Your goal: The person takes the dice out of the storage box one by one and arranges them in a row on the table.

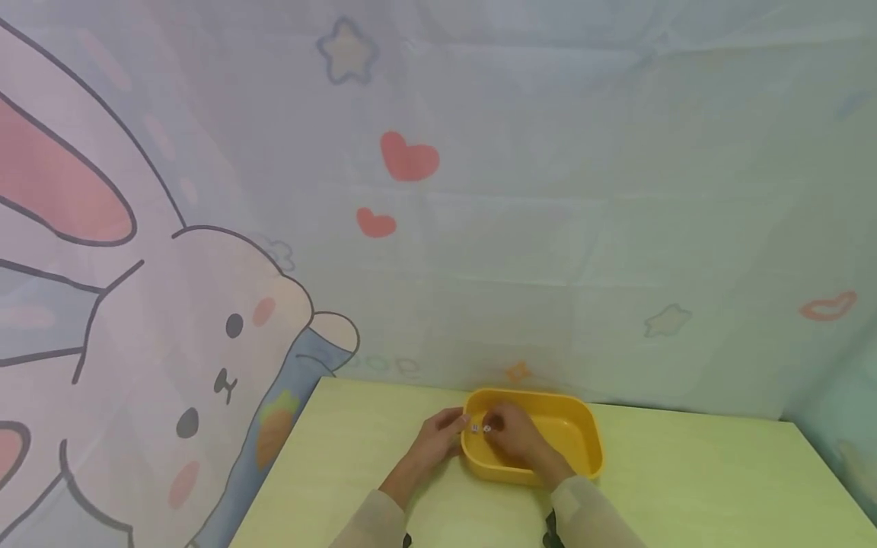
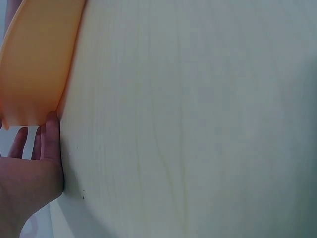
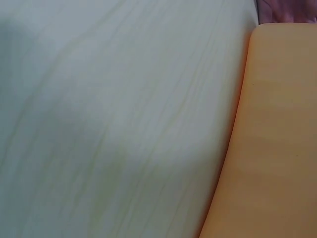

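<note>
A yellow plastic tray (image 1: 563, 476) with rounded corners stands on the table. My left hand (image 1: 435, 439) is at the tray's left end, its fingertips touching the outer wall and rim. In the left wrist view, the fingers (image 2: 51, 134) reach toward the orange-looking wall. Inside the tray, my right hand (image 1: 514, 431) has its fingers bent and pinches a small white cube (image 1: 487, 428) with dark marks. Just left of it lies another small white cube (image 1: 475, 428) with dark marks. The marks are too small to read. The right wrist view shows mostly the tray's outer side (image 3: 277, 134).
The pale wood-grain table (image 1: 685, 479) extends to both sides of the tray. Close behind the tray hangs a cloth backdrop (image 1: 534, 228) printed with a rabbit, hearts and stars. The tray's far rim is near the table's back edge.
</note>
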`<move>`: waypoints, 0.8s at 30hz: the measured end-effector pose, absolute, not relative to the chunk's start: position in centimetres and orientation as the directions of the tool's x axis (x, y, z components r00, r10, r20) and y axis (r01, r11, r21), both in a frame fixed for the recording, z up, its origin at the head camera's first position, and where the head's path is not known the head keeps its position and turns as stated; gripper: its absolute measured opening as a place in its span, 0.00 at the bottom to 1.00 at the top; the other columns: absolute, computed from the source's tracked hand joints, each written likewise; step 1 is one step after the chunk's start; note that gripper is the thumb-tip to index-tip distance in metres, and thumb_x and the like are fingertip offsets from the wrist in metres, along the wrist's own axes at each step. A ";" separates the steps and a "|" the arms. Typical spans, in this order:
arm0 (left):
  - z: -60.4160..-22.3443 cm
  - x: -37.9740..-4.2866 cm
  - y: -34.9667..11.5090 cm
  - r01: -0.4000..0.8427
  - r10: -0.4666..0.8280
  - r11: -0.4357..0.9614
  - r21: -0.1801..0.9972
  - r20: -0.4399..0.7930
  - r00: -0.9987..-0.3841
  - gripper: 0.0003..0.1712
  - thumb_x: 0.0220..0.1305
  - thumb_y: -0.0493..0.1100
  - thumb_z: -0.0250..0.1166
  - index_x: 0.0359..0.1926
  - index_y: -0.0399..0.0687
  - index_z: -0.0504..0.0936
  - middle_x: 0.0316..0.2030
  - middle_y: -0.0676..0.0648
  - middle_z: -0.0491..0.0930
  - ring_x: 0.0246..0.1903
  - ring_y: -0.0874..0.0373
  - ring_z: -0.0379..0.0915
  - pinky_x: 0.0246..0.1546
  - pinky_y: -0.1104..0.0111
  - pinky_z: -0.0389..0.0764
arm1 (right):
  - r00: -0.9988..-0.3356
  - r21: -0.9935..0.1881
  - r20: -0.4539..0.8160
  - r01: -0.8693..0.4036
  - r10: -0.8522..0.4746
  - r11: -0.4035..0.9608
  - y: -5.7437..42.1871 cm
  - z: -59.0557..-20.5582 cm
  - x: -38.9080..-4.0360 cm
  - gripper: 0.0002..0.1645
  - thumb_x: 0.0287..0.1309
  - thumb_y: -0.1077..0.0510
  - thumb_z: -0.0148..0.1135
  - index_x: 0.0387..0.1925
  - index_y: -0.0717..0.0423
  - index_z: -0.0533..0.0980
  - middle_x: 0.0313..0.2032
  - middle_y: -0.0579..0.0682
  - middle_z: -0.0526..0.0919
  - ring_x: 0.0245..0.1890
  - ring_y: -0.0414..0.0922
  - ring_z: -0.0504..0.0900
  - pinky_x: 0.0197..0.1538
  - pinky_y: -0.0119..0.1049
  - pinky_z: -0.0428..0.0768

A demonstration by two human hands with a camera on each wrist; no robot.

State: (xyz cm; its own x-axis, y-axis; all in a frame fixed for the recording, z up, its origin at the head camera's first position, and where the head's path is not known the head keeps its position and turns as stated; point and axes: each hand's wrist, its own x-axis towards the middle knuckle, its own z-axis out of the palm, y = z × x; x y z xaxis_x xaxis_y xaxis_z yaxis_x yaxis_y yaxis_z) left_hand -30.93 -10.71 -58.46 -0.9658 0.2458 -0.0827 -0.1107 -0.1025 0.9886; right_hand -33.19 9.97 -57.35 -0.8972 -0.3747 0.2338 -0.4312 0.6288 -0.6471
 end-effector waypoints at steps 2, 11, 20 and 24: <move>-58.4 -30.9 -10.7 -0.110 0.247 -0.105 0.988 -0.081 -0.966 0.33 0.79 0.50 0.64 0.72 0.31 0.72 0.65 0.33 0.76 0.60 0.43 0.78 0.56 0.57 0.89 | -0.899 -0.645 0.224 -0.426 -0.376 0.634 10.0 -57.4 -33.2 0.07 0.55 0.71 0.72 0.33 0.59 0.84 0.34 0.48 0.84 0.37 0.45 0.79 0.45 0.46 0.84; -58.5 -30.9 -10.7 -0.121 0.237 -0.100 0.988 -0.094 -0.967 0.34 0.78 0.52 0.66 0.72 0.32 0.73 0.64 0.36 0.78 0.60 0.44 0.79 0.54 0.60 0.89 | -0.890 -0.632 0.233 -0.445 -0.392 0.634 9.9 -57.7 -33.3 0.07 0.55 0.71 0.71 0.34 0.58 0.84 0.34 0.48 0.85 0.37 0.44 0.80 0.45 0.46 0.84; -58.7 -30.9 -10.5 -0.112 0.246 -0.115 0.987 -0.081 -0.966 0.33 0.79 0.50 0.64 0.72 0.31 0.71 0.66 0.34 0.76 0.61 0.41 0.78 0.57 0.56 0.88 | -0.900 -0.664 0.249 -0.427 -0.358 0.614 10.1 -57.6 -33.2 0.05 0.60 0.69 0.68 0.36 0.58 0.83 0.34 0.46 0.84 0.37 0.44 0.79 0.46 0.46 0.84; -58.6 -31.1 -10.6 -0.108 0.246 -0.124 0.986 -0.075 -0.966 0.33 0.79 0.49 0.64 0.72 0.30 0.71 0.66 0.33 0.76 0.61 0.41 0.78 0.57 0.56 0.88 | -0.912 -0.684 0.252 -0.404 -0.323 0.608 10.2 -57.4 -33.5 0.05 0.60 0.67 0.68 0.35 0.55 0.83 0.33 0.43 0.83 0.36 0.42 0.80 0.45 0.43 0.84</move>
